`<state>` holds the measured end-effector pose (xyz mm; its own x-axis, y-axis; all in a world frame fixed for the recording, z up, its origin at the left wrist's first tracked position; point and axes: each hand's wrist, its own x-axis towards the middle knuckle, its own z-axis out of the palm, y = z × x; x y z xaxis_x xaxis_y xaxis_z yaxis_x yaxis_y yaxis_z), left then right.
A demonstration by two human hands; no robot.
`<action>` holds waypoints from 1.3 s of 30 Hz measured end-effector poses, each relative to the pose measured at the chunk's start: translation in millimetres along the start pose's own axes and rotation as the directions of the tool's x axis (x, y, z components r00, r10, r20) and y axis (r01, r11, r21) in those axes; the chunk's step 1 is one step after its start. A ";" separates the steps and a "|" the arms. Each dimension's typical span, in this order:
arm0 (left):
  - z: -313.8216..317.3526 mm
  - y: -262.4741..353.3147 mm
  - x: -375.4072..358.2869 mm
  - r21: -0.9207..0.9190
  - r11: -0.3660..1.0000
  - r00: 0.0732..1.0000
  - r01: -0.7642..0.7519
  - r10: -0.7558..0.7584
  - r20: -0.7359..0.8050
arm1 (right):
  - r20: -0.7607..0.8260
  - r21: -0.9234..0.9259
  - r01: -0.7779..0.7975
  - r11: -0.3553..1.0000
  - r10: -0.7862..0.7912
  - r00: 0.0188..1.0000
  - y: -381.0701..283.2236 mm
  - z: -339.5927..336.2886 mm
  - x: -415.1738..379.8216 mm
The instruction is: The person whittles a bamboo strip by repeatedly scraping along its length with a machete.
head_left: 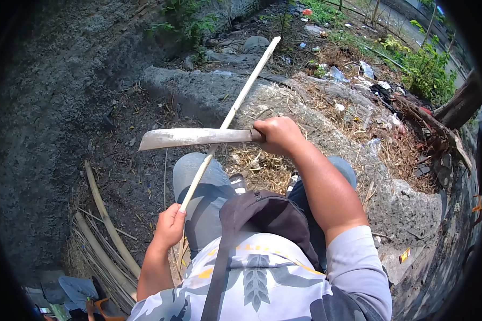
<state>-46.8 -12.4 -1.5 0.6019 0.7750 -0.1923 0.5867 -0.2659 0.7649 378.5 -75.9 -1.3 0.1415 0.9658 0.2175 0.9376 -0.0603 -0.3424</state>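
Observation:
A long pale peeled stick point(249, 84) runs diagonally from the lower left to the upper middle. Its lower end is in my left hand point(170, 227), whose fingers are closed round it above my left thigh. My right hand point(279, 136) is wrapped round the dark handle of a machete point(190, 138). The broad, stained blade points left and lies across the stick, over its middle part; whether the two touch I cannot tell.
Long cut poles point(106, 211) lie on the ground at the lower left. Another seated person point(77, 291) shows at the bottom left corner. A rough wall point(32, 134) rises at the left. Rocks, dry straw, litter and a tree trunk point(460, 101) are at the right.

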 end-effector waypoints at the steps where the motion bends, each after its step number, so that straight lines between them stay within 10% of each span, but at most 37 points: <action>1: 1.3 3.0 2.0 -0.005 1.000 1.000 -0.009 0.009 -0.006 | -0.009 -0.034 0.051 0.998 -0.051 0.999 -2.3 -1.1 1.9; 9: -6.1 14.6 -15.1 0.038 0.999 0.999 -0.026 0.025 0.020 | -0.101 0.085 -0.273 0.958 0.281 0.954 35.3 -3.9 6.4; 19: -0.6 3.3 -0.6 -0.097 0.995 0.998 0.027 -0.022 0.053 | -0.122 -0.073 0.122 0.990 -0.130 0.984 2.7 0.4 -0.2; 25: -25.4 10.2 -19.9 -0.123 0.989 0.991 0.082 -0.068 0.112 | -0.061 0.238 -0.296 0.925 0.318 0.946 53.5 -9.9 -1.3; 39: -34.0 -5.1 -17.7 -0.087 0.991 0.987 0.106 -0.094 0.132 | 0.152 0.030 -0.050 0.998 0.045 0.987 10.0 -20.7 -5.8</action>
<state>-78.9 -5.3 18.9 0.6099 0.7145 -0.3428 0.5981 -0.1312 0.7906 393.6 -87.3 13.0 0.1337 0.9892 0.0599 0.9194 -0.1013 -0.3801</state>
